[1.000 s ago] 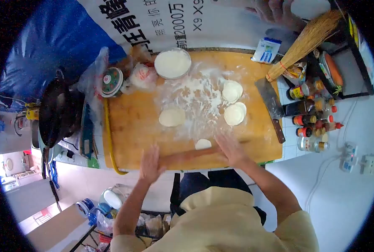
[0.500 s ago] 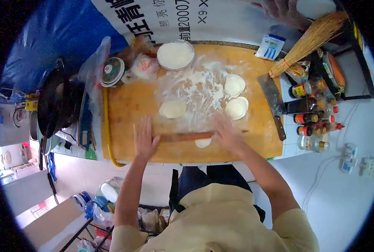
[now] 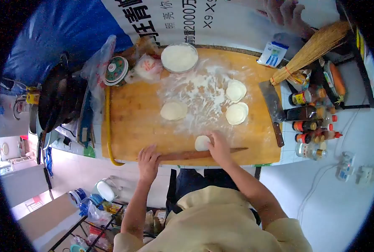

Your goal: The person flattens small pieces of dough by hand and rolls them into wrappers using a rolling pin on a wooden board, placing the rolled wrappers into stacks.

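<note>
On the floured wooden board (image 3: 132, 113) a tapered rolling pin (image 3: 187, 156) lies near the front edge. My left hand (image 3: 148, 159) has its fingers curled over the pin's left end. At the edge of a small dough round (image 3: 201, 143), just behind the pin, the fingers of my right hand (image 3: 218, 146) are pinched together. A flat dough piece (image 3: 173, 111) lies left of the scattered flour. Two overlapping groups of wrappers, one upper (image 3: 235, 90) and one lower (image 3: 236, 114), sit to the right.
A bowl of flour (image 3: 179, 57), a plastic bag (image 3: 147, 68) and a lidded tin (image 3: 116, 70) stand at the back. At the right are a cleaver (image 3: 272, 107), a straw broom (image 3: 313, 50) and sauce bottles (image 3: 304, 112). A wok (image 3: 61, 96) is at the left.
Both hands were flat on the pin. The pin has moved back toward the front edge, my left hand has curled over it, and my right hand has shifted onto the small dough round.
</note>
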Tool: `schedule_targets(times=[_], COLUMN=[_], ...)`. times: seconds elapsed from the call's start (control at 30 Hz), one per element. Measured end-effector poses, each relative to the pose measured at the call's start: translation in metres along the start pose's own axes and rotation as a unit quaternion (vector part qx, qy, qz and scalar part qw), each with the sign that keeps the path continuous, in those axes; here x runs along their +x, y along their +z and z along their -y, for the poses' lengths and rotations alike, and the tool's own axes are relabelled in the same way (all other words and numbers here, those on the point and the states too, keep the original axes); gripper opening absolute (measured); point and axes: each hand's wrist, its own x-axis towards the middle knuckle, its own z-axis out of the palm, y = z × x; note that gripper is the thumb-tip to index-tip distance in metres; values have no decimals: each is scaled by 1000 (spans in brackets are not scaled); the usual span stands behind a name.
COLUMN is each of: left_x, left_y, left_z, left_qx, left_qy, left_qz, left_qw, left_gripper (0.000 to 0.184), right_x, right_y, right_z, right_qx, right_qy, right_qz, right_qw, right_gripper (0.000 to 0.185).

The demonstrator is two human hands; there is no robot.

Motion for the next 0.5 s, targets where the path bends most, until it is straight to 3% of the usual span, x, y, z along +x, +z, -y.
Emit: schedule_targets(times=[0.13,0.2,0.33,0.4,0.5], left_x=[-7,-12,-21,-25,-27], left_y=[-6,-6,-4,-3,-8], left_z=[-9,-14,-18,-20,-25], left_qx=[14,17,10,3,-12], left_qy=[3,6,-38,-44,-50], left_qz=[-43,-54,-46,-39,-53], left_qw=[999,998,998,998,997], left_gripper=[16,16,16,15,14], right_x=[17,19,32,50,96], right_y=[10,2,-9,-30,-59], right_z=[6,7,-5,-5,-28], right_qx=[-88,-23,13,176,243], right_qy=[-3,42,50,105,91], right_qz=[8,61,57,33,-32], right_qw=[996,997,997,978,965], right_gripper=[21,17,13,11,16])
